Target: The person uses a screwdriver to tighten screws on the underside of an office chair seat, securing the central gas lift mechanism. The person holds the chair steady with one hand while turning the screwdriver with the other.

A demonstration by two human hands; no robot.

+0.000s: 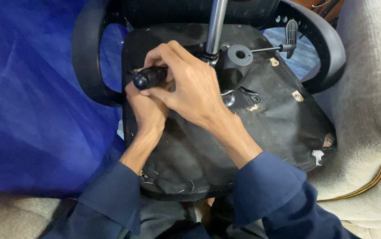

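An upturned office chair seat (270,119) lies in front of me, its black fabric underside facing up. A silver gas-lift column (215,24) rises from the metal mechanism plate (239,99) at its middle. My right hand (186,84) is wrapped around the dark handle of a screwdriver (148,77), whose shaft is hidden under my fingers. My left hand (146,110) sits under the right one, pressed to the seat by the tool; what it grips is hidden.
Two black armrests (86,53) curve off the seat at left and right. A lever with a flat paddle (290,33) sticks out of the mechanism. Blue fabric (31,102) covers the left side, a beige cushion (367,110) the right. Staples dot the seat's near edge.
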